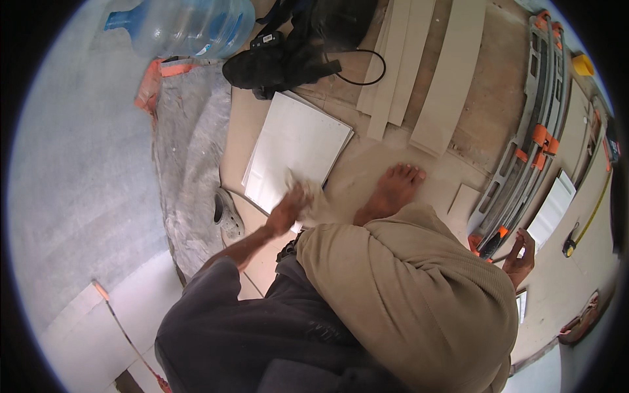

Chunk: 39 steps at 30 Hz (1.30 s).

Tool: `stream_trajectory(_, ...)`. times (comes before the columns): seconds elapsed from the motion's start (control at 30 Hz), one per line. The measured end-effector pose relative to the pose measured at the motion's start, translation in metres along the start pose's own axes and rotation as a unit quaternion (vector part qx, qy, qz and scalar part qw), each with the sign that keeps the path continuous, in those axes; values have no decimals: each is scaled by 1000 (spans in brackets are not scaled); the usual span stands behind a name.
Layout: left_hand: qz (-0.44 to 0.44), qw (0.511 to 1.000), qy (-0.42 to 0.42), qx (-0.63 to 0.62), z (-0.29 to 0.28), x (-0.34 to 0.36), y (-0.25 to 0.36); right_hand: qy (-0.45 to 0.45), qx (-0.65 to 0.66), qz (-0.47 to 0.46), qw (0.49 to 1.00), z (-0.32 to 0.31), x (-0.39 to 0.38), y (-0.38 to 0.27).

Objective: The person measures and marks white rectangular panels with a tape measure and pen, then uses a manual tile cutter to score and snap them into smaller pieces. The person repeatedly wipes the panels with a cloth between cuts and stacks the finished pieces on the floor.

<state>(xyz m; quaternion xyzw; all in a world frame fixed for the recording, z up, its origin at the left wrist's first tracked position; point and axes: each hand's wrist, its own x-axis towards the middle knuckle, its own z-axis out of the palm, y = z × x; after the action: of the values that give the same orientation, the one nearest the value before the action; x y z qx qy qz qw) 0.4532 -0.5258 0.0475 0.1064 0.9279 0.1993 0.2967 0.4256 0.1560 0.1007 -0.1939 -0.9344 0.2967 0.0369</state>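
A stack of white tiles (288, 141) lies on the floor ahead of me. My left hand (293, 204) is at the stack's near edge, its fingers closed around a crumpled pale rag (316, 204) that is smeared by motion. Off to the right, my right hand (520, 257) hangs with loosely curled fingers apart and nothing visible in them. It is close to the dark and orange handle (491, 243) of a long metal rail tool (517, 164) and to a narrow white tile piece (552, 209).
Long beige tile strips (419, 78) lie at the back. Black bags (295, 52) and a large blue water bottle (190, 26) stand back left. A grey sheet (190, 157) and a grey clog (228, 215) are at left, a tape measure (570, 245) at right. My bare foot (393, 191) is beside the stack.
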Motion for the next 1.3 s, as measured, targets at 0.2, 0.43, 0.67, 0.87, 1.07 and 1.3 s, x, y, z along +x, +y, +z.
stream_trajectory(0.2,-45,983,180,0,-17,24,-7,3,-5,-17,1000,-6,-1,18)
stream_trajectory(0.43,-277,897,345,22,19,25,-50,1,-3,-41,999,-8,15,-3)
stream_trajectory(0.67,-274,902,317,-101,-12,60,-87,7,7,-27,1000,-3,-3,9)
stream_trajectory(0.87,-96,989,102,42,17,13,22,7,-1,-1,1000,-1,1,-1)
stream_trajectory(1.07,-156,901,225,-336,-19,27,-35,17,5,-20,1000,2,-2,1)
stream_trajectory(1.3,-170,926,311,-132,1,70,-4,12,15,-19,1000,8,0,-9)
